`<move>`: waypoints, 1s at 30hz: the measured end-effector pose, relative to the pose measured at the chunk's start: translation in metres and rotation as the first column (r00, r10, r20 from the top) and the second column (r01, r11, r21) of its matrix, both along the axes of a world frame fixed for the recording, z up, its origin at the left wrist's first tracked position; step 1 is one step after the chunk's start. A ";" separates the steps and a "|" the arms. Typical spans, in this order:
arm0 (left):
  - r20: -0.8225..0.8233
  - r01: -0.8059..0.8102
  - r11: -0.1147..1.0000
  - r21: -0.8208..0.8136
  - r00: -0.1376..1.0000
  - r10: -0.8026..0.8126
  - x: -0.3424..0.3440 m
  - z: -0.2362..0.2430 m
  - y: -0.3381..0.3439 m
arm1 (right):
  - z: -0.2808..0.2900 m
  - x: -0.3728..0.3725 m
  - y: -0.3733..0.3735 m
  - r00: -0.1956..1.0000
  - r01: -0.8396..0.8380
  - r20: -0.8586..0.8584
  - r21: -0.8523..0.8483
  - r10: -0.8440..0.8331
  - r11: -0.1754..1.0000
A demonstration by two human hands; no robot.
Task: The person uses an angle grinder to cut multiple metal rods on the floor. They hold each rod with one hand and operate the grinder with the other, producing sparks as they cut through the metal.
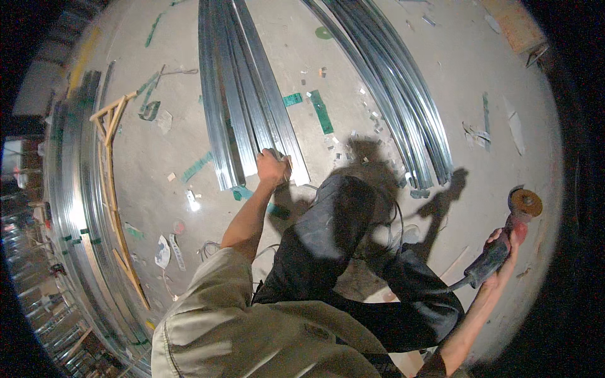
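Observation:
My left hand (272, 165) has its fingers closed round the near end of a long galvanized steel channel (252, 75), at the right part of a bundle lying lengthwise ahead of me. Out to my right, my right hand (506, 252) grips an angle grinder (498, 255) with a dark body, red head and round disc (525, 203), held up off the floor; its cord runs back toward my legs. My bent knee (331, 214) is just right of my left hand.
A second bundle of steel channels (403, 107) lies ahead to the right. More channels (79, 189) and a wooden frame (116, 189) lie along the left. Green tape (320, 113) and small offcuts are scattered on the concrete floor (164, 38). A board (513, 25) is at the top right.

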State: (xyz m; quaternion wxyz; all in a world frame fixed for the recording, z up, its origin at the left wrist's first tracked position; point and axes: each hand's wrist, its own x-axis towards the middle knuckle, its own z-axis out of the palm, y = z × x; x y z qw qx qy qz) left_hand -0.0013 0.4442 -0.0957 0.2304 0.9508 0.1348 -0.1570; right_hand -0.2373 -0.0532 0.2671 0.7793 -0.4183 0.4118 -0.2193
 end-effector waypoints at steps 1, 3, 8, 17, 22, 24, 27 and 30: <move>-0.033 -0.027 1.000 -0.006 0.999 0.027 0.000 -0.009 -0.009 | -0.001 -0.001 -0.001 1.000 0.003 -0.015 -0.005 -0.003 1.000; -0.077 -0.039 0.999 -0.030 0.996 0.036 0.000 -0.026 -0.029 | -0.002 -0.003 -0.003 1.000 0.002 -0.031 -0.018 -0.003 1.000; -0.097 -0.120 0.988 0.096 0.987 0.129 -0.004 -0.041 -0.076 | -0.005 -0.016 -0.005 0.998 -0.021 -0.052 -0.018 0.020 1.000; -0.244 -0.172 0.984 -0.041 0.957 0.157 0.017 -0.013 -0.049 | -0.012 -0.036 -0.008 0.998 0.041 -0.045 -0.067 -0.044 0.997; -0.206 -0.270 0.948 -0.167 0.950 0.234 0.021 -0.032 0.018 | -0.014 -0.032 -0.012 0.997 0.076 -0.023 -0.050 -0.077 0.996; -0.392 -0.569 0.692 -0.443 0.818 0.422 0.014 -0.035 0.043 | -0.013 -0.026 -0.011 1.000 -0.004 -0.020 -0.100 0.002 0.995; -0.501 -0.554 0.401 -0.730 0.832 0.237 -0.005 -0.018 0.079 | -0.011 -0.018 -0.006 0.999 -0.010 -0.031 -0.096 0.007 0.995; -0.593 -0.597 -0.050 -0.801 0.780 0.201 -0.018 0.019 0.105 | -0.009 -0.012 0.000 0.998 -0.044 -0.050 -0.112 0.039 0.993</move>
